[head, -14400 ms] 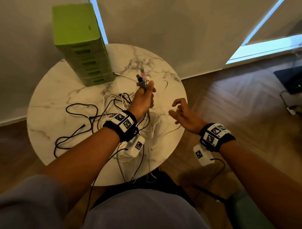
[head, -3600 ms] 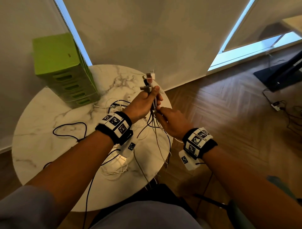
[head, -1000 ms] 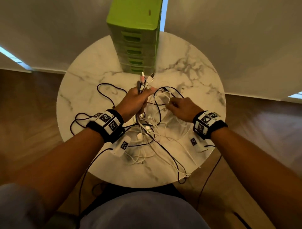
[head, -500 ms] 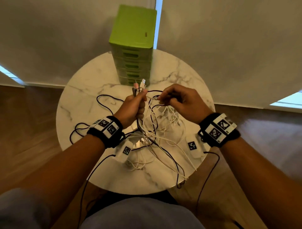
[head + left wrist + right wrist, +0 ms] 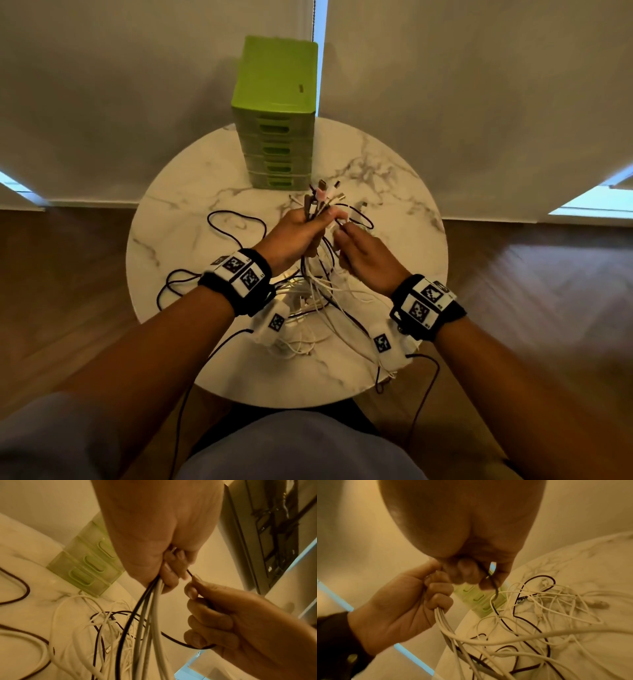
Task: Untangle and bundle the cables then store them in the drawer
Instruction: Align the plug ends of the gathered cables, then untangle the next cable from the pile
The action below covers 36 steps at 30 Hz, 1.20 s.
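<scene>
White and black cables (image 5: 318, 274) hanging limp from left hand (image 5: 294, 236), fist clenching plug ends; rest trailing tangled over counter (image 5: 191, 212). Right hand (image 5: 363, 257) pinching thin black cable (image 5: 171, 638). Judging light, floppy, snag-prone; gripping near plugs looking best.

Left hand (image 5: 294, 236) grips a bunch of cables (image 5: 317, 274), plug ends up, above a round marble table (image 5: 394, 192). Right hand (image 5: 366, 260) pinches a black cable (image 5: 359, 219) beside it. Green drawer unit (image 5: 277, 113) stands behind.

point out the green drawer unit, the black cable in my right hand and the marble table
green drawer unit (image 5: 274, 82), head view, its top face.
black cable (image 5: 178, 643), left wrist view, the loop under the right hand.
marble table (image 5: 191, 212), head view, bare top.
</scene>
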{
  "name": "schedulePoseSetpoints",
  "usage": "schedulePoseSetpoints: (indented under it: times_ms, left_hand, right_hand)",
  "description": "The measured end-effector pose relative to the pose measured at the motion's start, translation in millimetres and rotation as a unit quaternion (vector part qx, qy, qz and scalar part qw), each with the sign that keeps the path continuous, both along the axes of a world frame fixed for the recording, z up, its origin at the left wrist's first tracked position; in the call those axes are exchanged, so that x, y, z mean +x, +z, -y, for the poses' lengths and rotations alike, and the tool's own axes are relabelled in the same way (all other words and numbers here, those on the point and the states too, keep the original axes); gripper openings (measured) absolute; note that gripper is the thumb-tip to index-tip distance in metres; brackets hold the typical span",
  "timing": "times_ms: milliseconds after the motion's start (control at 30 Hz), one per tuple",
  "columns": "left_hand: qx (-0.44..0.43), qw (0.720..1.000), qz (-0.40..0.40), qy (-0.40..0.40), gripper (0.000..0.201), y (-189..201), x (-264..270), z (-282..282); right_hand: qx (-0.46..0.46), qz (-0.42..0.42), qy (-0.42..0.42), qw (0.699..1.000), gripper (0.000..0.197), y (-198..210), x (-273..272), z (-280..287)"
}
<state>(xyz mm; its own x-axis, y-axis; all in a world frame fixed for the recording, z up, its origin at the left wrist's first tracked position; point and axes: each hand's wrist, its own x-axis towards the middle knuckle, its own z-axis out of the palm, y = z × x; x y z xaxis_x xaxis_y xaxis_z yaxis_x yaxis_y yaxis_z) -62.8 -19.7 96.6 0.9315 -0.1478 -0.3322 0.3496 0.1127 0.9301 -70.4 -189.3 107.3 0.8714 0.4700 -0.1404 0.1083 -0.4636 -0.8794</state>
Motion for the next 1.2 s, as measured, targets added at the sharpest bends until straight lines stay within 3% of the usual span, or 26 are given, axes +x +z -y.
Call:
schedulePoseSetpoints:
  times_ms: [100, 200, 367, 467, 600, 700, 933, 1067, 1200]
  left_hand:
    - [-0.078, 0.995, -0.05, 0.037, 0.026, 3.2, 2.4, 0.1]
    - [-0.106, 0.991, -0.066, 0.042, 0.026, 5.5, 4.8, 2.7]
    - [-0.172, 0.98, -0.072, 0.069, 0.034, 14.7, 4.2, 6.5]
    - [-0.183, 0.975, -0.076, 0.096, 0.034, 11.3, 4.9, 4.0]
    - [-0.201, 0.973, -0.074, 0.086, 0.031, 10.3, 1.6, 2.1]
    - [-0.205, 0.975, -0.057, 0.069, 0.026, 16.3, -1.8, 3.8]
    - [-0.099, 0.993, -0.027, 0.058, 0.026, 20.9, -2.6, 6.2]
    - [-0.029, 0.997, 0.029, 0.064, 0.042, 11.6, -2.7, -5.6]
    - [-0.054, 0.994, 0.059, 0.07, 0.044, 17.3, 4.6, -22.1]
  right_hand:
    - [-0.001, 0.053, -0.109, 0.993, 0.028, -0.1, 3.9, 1.6]
    - [-0.015, 0.089, -0.164, 0.982, 0.031, 1.5, 4.9, 2.0]
    - [-0.06, 0.103, -0.164, 0.979, 0.031, 3.1, 3.9, -3.4]
    - [-0.028, 0.128, -0.186, 0.974, 0.031, 8.4, 0.1, -5.3]
    - [-0.006, 0.149, -0.135, 0.98, 0.026, 24.2, -4.9, -15.8]
    - [-0.051, 0.138, -0.081, 0.986, 0.026, 20.0, -5.6, -23.7]
    - [-0.051, 0.13, -0.008, 0.99, 0.033, 7.1, -8.1, -32.0]
    - [-0.063, 0.117, 0.044, 0.99, 0.013, 3.5, -1.9, -25.6]
    - [-0.091, 0.099, 0.076, 0.988, 0.035, -6.1, 16.2, -16.3]
